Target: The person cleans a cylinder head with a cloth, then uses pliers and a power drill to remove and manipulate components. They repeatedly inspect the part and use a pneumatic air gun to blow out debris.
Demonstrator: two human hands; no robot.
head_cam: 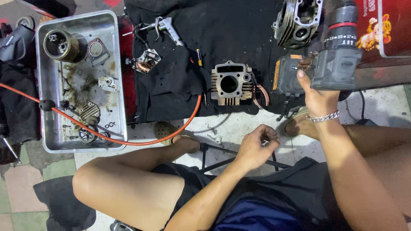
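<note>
While the right hand [314, 96] grips a cordless drill [338, 47] above a black mat [231, 34], the left hand [255, 147] pinches something too small to identify, apparently a fitting step. Left of the drill sits a finned engine cylinder [230, 84]; farther left, a metal parts tray [79, 81] on tiled floor.

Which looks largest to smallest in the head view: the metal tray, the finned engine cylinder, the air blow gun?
1. Metal tray, clearly largest.
2. Finned engine cylinder.
3. Air blow gun, slimmer, though nearly as long as the cylinder is wide.
</note>
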